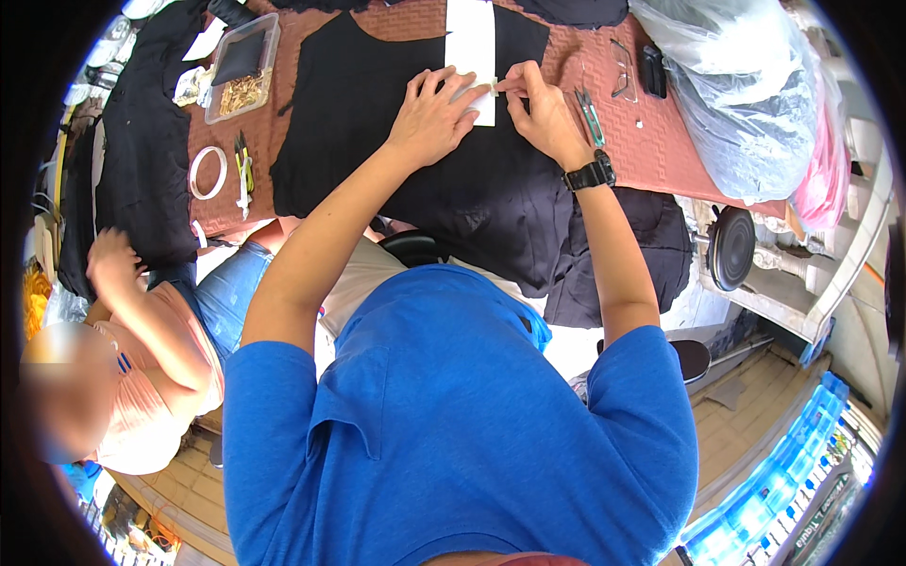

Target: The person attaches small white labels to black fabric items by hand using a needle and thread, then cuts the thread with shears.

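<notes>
Press the white strip (470, 38) flat with the left hand (432, 124), spread across it and the black cloth (354, 94) beneath, on the red-brown table (670, 146). With the right hand (547, 111), pinching a small pale bit (494, 86) at the strip's right edge, too tiny to identify, work gently and square to that edge. Avoid dragging or creasing the cloth, and mind the green snips (591, 120) near the watch (590, 174)

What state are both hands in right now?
Left hand: open, spread over white strip and black cloth.
Right hand: curled at the strip's right edge; grip cannot be told.
</notes>
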### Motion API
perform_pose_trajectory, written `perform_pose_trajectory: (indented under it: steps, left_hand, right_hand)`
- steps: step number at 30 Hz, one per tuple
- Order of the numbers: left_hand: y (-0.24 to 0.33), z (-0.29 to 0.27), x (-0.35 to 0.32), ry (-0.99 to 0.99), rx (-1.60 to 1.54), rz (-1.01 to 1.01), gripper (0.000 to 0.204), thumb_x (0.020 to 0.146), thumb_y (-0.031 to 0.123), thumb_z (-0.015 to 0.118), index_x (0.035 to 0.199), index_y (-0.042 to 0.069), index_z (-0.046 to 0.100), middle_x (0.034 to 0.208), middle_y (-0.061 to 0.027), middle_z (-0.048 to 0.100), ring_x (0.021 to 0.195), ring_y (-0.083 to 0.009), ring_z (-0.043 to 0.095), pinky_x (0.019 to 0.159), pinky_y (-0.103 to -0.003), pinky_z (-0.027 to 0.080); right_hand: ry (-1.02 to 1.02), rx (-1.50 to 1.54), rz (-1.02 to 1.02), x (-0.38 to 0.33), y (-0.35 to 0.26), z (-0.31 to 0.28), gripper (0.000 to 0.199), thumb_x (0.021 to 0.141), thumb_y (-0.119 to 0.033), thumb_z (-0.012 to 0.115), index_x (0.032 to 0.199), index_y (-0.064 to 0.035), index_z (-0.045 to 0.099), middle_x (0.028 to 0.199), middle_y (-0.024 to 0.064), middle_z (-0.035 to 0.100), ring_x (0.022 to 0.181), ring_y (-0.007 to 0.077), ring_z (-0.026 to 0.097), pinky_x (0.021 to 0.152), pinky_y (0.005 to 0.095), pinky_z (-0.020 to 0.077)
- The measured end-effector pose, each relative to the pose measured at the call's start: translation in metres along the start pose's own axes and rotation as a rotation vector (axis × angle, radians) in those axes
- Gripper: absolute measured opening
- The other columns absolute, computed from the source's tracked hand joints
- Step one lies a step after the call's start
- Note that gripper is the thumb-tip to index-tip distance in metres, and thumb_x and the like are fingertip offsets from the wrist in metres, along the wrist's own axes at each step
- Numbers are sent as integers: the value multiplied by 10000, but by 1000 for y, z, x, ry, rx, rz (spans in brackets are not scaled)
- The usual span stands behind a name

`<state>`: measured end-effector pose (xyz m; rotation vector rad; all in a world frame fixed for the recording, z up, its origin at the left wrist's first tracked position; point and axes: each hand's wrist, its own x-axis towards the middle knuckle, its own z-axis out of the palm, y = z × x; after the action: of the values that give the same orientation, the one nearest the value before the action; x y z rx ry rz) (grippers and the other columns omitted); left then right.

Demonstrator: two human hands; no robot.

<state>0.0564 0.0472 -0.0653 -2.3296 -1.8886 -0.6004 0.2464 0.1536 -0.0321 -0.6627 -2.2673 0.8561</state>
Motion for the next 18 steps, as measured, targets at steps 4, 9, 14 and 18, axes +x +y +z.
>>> perform_pose_trajectory:
  steps: [4, 9, 14, 18]
  left_hand:
    - [0, 1, 1, 2, -8, 4, 431, 1015, 316, 517, 1433, 210, 511, 1479, -36, 474, 1389, -299, 389, 1157, -529, 284]
    - [-2, -7, 5, 67, -206, -55, 474, 982, 285, 585, 1426, 142, 497, 1425, -77, 491, 1335, -317, 425, 1108, -489, 342]
    - [0, -8, 17, 171, -227, -553, 559, 910, 336, 683, 1342, 10, 545, 1236, -178, 547, 1114, -317, 558, 969, -422, 454]
    - [-9, -11, 39, -21, -503, -771, 464, 859, 332, 713, 1182, 0, 673, 1133, -174, 647, 1078, -329, 639, 927, -438, 512]
  right_hand:
    - [15, -83, -37, -2, 0, 3, 266, 854, 72, 566, 1083, -12, 457, 944, 187, 714, 922, 389, 687, 785, 452, 567]
    - [8, -188, -123, -3, -6, 1, 272, 839, 63, 567, 1072, -27, 459, 936, 148, 702, 899, 383, 651, 772, 481, 548]
    - [-2, -235, -193, -4, -10, -1, 252, 841, 62, 552, 1054, -36, 460, 886, 160, 681, 858, 382, 642, 726, 483, 533]
    - [-39, -284, -172, -5, -7, -1, 248, 845, 54, 551, 1056, -38, 458, 828, 183, 652, 846, 388, 640, 713, 487, 528]
